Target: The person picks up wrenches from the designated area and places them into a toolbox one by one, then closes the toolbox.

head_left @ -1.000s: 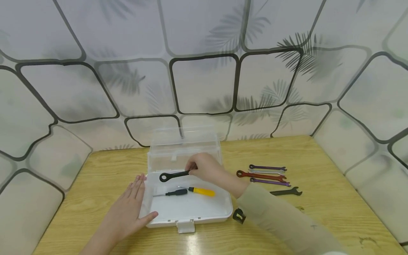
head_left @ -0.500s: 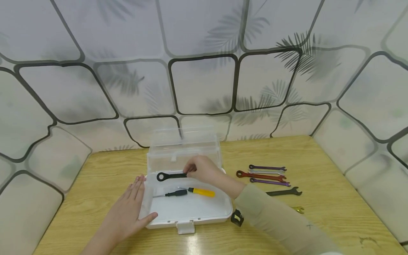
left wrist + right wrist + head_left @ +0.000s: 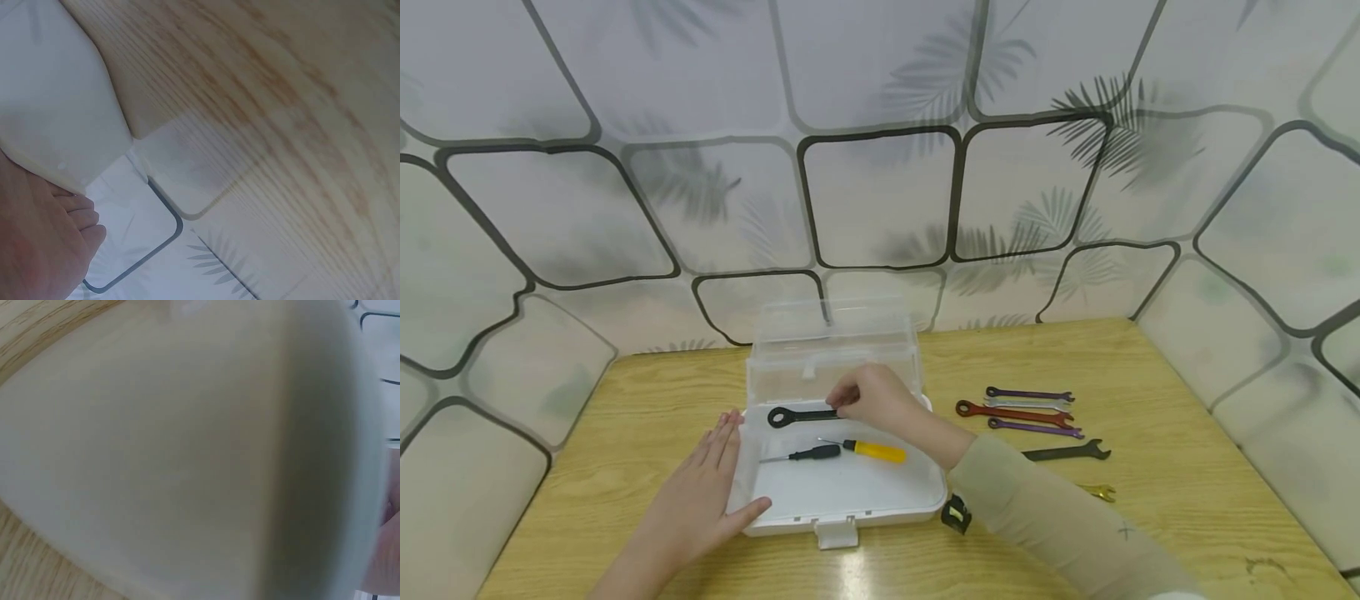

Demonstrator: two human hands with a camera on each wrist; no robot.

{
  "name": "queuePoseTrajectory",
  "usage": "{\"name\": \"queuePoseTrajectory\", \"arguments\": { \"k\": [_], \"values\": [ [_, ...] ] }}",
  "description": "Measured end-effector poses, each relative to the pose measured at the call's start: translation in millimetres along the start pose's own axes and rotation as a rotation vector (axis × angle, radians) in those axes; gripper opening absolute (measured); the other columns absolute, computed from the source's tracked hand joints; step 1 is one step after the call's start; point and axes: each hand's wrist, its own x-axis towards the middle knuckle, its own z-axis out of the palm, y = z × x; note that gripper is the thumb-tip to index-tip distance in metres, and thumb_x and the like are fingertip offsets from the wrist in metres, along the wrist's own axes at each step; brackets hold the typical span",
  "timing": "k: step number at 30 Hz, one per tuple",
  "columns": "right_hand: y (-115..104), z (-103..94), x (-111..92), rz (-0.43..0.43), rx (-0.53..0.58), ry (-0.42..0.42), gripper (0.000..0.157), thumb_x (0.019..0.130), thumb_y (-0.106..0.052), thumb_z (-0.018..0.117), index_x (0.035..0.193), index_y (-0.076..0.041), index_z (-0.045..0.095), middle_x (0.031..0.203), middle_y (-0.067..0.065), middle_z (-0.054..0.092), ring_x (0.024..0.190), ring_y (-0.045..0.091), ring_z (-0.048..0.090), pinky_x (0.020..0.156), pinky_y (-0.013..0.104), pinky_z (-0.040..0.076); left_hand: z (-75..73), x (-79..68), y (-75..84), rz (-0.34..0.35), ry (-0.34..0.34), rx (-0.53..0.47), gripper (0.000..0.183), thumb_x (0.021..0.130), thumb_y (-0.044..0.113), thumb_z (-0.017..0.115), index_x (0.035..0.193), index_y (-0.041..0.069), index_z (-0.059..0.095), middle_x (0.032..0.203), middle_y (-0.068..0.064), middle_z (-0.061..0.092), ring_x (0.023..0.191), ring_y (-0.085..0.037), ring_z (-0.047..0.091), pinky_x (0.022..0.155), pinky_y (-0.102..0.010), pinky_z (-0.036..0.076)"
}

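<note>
A white plastic tool box (image 3: 842, 492) lies with its clear lid (image 3: 835, 333) raised at the back. My right hand (image 3: 880, 400) pinches one end of a black ratchet wrench (image 3: 801, 417) at the box's far side; the hand covers that end. In front of the wrench, a black-handled screwdriver (image 3: 815, 453) and a yellow-handled screwdriver (image 3: 876, 451) lie in the box. My left hand (image 3: 700, 487) rests with straight fingers along the box's left side, thumb over the front left corner. In the left wrist view the left hand (image 3: 44, 231) touches the box's edge. A sleeve fills most of the right wrist view.
Right of the box lie two purple wrenches (image 3: 1030, 394), a silver wrench (image 3: 1028, 405), a red wrench (image 3: 1015, 412), a dark wrench (image 3: 1067, 451) and a gold wrench (image 3: 1099, 492). A small black object (image 3: 957, 514) sits by the box's front right corner. Patterned walls enclose the table (image 3: 1165, 467).
The black ratchet wrench has come down and slightly left in my right hand, now level along the box's far side. My left hand has stayed in place.
</note>
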Motion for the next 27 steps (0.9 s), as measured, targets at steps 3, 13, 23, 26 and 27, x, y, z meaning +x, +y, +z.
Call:
{"name": "queuePoseTrajectory", "arguments": {
  "k": [3,13,23,26,27],
  "values": [
    [0,0.8,1,-0.004,-0.003,0.000,0.014,0.091,0.003,0.079,0.101,-0.006,0.083,0.098,0.007,0.082,0.085,0.014,0.072,0.078,0.020,0.063,-1.0,0.9,0.4,-0.003,-0.006,-0.001,0.110,0.094,0.070,0.061,0.157,-0.016,0.035,0.169,-0.029,0.033,0.157,-0.044,0.037,0.137,-0.036,0.013],
    [-1,-4.5,0,-0.024,0.010,0.022,0.012,0.093,-0.001,0.078,0.103,-0.006,0.083,0.099,0.006,0.082,0.086,0.014,0.073,0.078,0.020,0.063,-2.5,1.7,0.3,-0.015,-0.018,-0.005,0.108,0.094,0.068,0.063,0.158,-0.015,0.035,0.170,-0.029,0.032,0.157,-0.043,0.036,0.132,-0.049,0.032],
    [0,-20.9,-5,-0.036,0.018,0.049,0.012,0.095,-0.007,0.078,0.106,-0.005,0.083,0.100,0.007,0.082,0.086,0.013,0.073,0.077,0.019,0.062,-2.6,0.9,0.7,-0.019,-0.020,-0.011,0.109,0.094,0.069,0.062,0.158,-0.015,0.035,0.170,-0.029,0.031,0.158,-0.044,0.036,0.136,-0.037,0.014],
    [0,-28.3,-8,-0.042,0.022,0.063,0.013,0.096,-0.008,0.078,0.107,-0.005,0.083,0.102,0.007,0.083,0.088,0.015,0.074,0.078,0.020,0.062,-1.2,0.3,0.5,-0.012,-0.015,-0.009,0.109,0.094,0.069,0.062,0.157,-0.015,0.035,0.170,-0.029,0.032,0.157,-0.044,0.036,0.132,-0.024,-0.004],
    [1,-30.9,-9,-0.043,0.024,0.068,0.013,0.096,-0.009,0.078,0.107,-0.005,0.083,0.103,0.007,0.083,0.088,0.015,0.074,0.078,0.021,0.062,-0.8,0.1,0.4,-0.010,-0.013,-0.008,0.109,0.094,0.070,0.062,0.157,-0.015,0.035,0.170,-0.029,0.032,0.157,-0.044,0.036,0.130,-0.021,-0.008]
  ]
}}
